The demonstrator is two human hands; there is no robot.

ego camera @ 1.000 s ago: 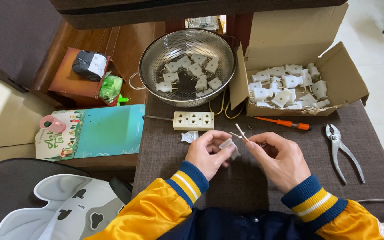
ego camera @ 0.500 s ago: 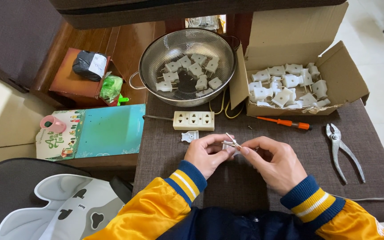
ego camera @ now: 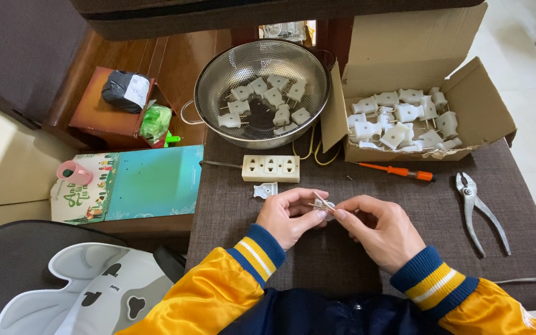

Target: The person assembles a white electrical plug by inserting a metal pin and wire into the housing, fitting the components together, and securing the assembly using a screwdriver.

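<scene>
Left hand (ego camera: 290,216) & right hand (ego camera: 379,226) both pinch one small white plug part w/ metal prongs (ego camera: 324,203) between fingertips; looks light, stiff, pins prob bendable, so best gripped by the plastic body. Beyond the hands: 1 socket strip (ego camera: 270,168), 1 loose plug half (ego camera: 265,190), 1 colander (ego camera: 218,84) w/ approx 9 plugs; right of right hand: 1 screwdriver (ego camera: 396,171), 1 pliers (ego camera: 480,208)

Single view only, from a head-worn camera looking steeply down and forward over the wearer's chest. Both forearms enter from the bottom edge; the left hand (ego camera: 290,216) and right hand (ego camera: 379,228) sit close, just below frame centre. The brown surface (ego camera: 231,211) fills the middle; a metal colander (ego camera: 262,93) and cardboard box (ego camera: 417,99) lie farther off, towards the top. No second view to compare.
</scene>
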